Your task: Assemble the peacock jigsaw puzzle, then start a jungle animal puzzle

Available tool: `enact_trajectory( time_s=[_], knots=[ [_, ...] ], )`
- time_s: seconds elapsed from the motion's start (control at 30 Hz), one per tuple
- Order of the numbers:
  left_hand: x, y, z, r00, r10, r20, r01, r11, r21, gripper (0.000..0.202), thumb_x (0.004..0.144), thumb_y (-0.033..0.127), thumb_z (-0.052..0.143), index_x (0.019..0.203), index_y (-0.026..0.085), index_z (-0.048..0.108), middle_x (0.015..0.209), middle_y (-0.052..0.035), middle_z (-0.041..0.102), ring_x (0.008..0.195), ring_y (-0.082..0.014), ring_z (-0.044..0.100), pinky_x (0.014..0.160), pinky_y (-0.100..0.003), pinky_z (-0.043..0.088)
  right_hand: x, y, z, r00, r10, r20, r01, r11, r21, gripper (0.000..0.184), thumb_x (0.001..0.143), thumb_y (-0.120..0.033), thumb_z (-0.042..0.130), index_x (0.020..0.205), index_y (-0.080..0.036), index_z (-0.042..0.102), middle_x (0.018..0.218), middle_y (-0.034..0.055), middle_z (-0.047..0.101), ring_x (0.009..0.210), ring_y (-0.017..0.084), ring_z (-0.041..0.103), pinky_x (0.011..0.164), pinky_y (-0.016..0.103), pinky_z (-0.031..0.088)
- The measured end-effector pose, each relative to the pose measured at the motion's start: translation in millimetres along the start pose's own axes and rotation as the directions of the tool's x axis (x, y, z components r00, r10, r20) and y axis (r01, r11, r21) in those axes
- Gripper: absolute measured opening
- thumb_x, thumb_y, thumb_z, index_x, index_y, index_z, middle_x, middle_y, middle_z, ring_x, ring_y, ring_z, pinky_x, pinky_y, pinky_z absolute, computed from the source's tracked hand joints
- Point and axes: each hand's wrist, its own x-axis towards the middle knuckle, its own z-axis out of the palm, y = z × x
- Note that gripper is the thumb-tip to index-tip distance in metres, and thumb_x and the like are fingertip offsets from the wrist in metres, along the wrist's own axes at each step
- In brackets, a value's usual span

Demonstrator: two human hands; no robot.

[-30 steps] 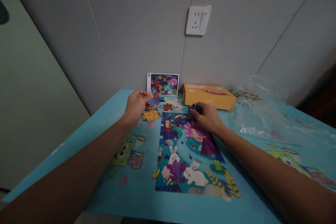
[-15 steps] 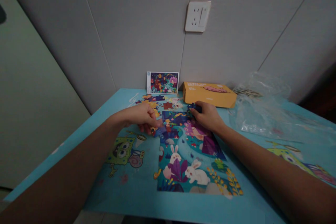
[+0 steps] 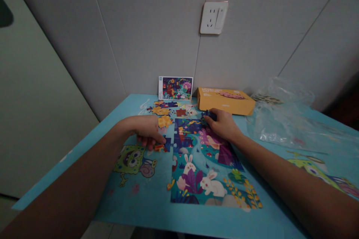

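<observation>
A partly assembled jigsaw puzzle [image 3: 207,171] with rabbits and a peacock lies on the blue table [image 3: 140,209]. My left hand [image 3: 147,130] is curled at the puzzle's left edge, its fingers pinching a dark blue and orange piece [image 3: 165,145] against the table. My right hand [image 3: 221,124] rests on the puzzle's top right corner, fingers closed round a dark blue piece [image 3: 206,114]. Loose pieces [image 3: 164,111] lie beyond my left hand.
A reference picture card [image 3: 175,88] leans on the grey wall. A flat yellow box [image 3: 226,101] lies right of it. Crumpled clear plastic [image 3: 283,119] covers the table's right side. A wall socket [image 3: 214,17] is above. The table's front edge is close.
My left hand came back from the loose pieces at the rear and carried a piece down to the puzzle's left edge. My right hand has stayed at the top right corner.
</observation>
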Motion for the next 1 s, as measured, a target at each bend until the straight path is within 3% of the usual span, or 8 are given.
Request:
enact_trajectory(
  time_s=[0.1, 0.17, 0.23, 0.3, 0.63, 1.0],
  knots=[
    [0, -1, -3.4, 0.985, 0.106, -0.135, -0.085, 0.985, 0.151, 0.041, 0.064, 0.047, 0.071, 0.041, 0.019, 0.051, 0.039, 0.0004, 0.047, 0.036, -0.0106, 0.036, 0.042, -0.025, 0.026, 0, -1, 0, 1.0, -0.001, 0.004, 0.002, 1.0, -0.003, 0.022, 0.087, -0.031, 0.053, 0.091, -0.015, 0.067, 0.086, 0.0099, 0.071, 0.074, 0.02, 0.061, 0.061, 0.026, 0.035],
    [0, -2, -4.5, 0.953, 0.228, -0.2, -0.18, 0.956, 0.234, 0.032, 0.059, 0.047, 0.075, 0.057, 0.02, 0.059, 0.048, 0.0034, 0.047, 0.044, -0.0113, 0.04, 0.045, -0.024, 0.026, 0, -1, 0, 1.0, -0.003, 0.007, 0.003, 1.0, -0.01, 0.022, 0.087, -0.03, 0.053, 0.092, -0.015, 0.067, 0.087, 0.0104, 0.071, 0.076, 0.021, 0.061, 0.062, 0.027, 0.035],
    [0, -3, -3.4, 0.935, 0.31, -0.172, -0.246, 0.917, 0.315, 0.045, 0.051, 0.047, 0.08, 0.084, 0.021, 0.063, 0.064, 0.0038, 0.054, 0.056, -0.0132, 0.048, 0.049, -0.023, 0.028, 0, -2, 1, 1.0, -0.012, 0.014, 0.012, 1.0, -0.013, 0.022, 0.087, -0.03, 0.054, 0.094, -0.014, 0.067, 0.09, 0.0109, 0.071, 0.079, 0.022, 0.062, 0.064, 0.027, 0.037],
    [0, -4, -0.3, 0.939, 0.321, -0.121, -0.254, 0.888, 0.383, 0.064, 0.045, 0.047, 0.083, 0.099, 0.021, 0.059, 0.076, 0.0027, 0.057, 0.066, -0.0154, 0.052, 0.052, -0.023, 0.03, -1, -2, 2, 1.0, -0.021, 0.023, 0.021, 1.0, -0.006, 0.023, 0.087, -0.029, 0.055, 0.101, -0.013, 0.066, 0.096, 0.0117, 0.071, 0.084, 0.023, 0.063, 0.068, 0.027, 0.039],
    [-3, 2, 5.6, 0.947, 0.31, -0.086, -0.248, 0.874, 0.419, 0.048, 0.05, 0.041, 0.081, 0.081, 0.022, 0.049, 0.074, 0.004, 0.054, 0.063, -0.0144, 0.048, 0.053, -0.024, 0.028, 0, 0, 6, 0.999, -0.037, 0.035, 0.037, 0.999, -0.003, 0.028, 0.087, -0.028, 0.056, 0.11, -0.014, 0.063, 0.103, 0.0133, 0.071, 0.09, 0.024, 0.064, 0.073, 0.028, 0.042],
    [0, 5, 10.0, 0.944, 0.312, -0.104, -0.241, 0.871, 0.428, 0.051, 0.052, 0.045, 0.079, 0.088, 0.022, 0.052, 0.076, 0.003, 0.055, 0.067, -0.0158, 0.05, 0.054, -0.025, 0.029, -1, -1, 6, 0.999, -0.029, 0.044, 0.03, 1.0, -0.008, 0.029, 0.087, -0.029, 0.057, 0.111, -0.013, 0.062, 0.102, 0.0131, 0.071, 0.089, 0.024, 0.064, 0.072, 0.028, 0.041]
  ],
)
